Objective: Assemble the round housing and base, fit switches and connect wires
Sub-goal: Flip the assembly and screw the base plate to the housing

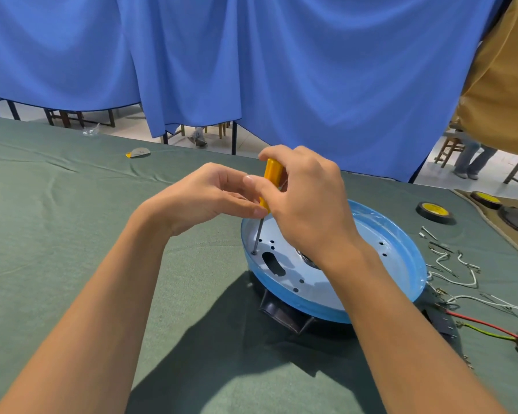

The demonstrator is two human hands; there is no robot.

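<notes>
Sitting just right of centre on the green cloth, the round housing (380, 249) rests on its dark base (284, 318). Your screwdriver (271, 180) stands nearly upright, tip in a hole by the left rim. Your right hand (305, 201) is curled tight on the yellow handle; your left hand (204, 198) pinches its fingertips together at the shaft.

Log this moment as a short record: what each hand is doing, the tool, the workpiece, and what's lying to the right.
right hand: grips screwdriver handle
left hand: fingertips steady the shaft below the handle
screwdriver: yellow handle, tip at a hole near the left rim
round housing: blue rim, pale perforated plate, on dark base
right side: tape roll, white wires
</notes>
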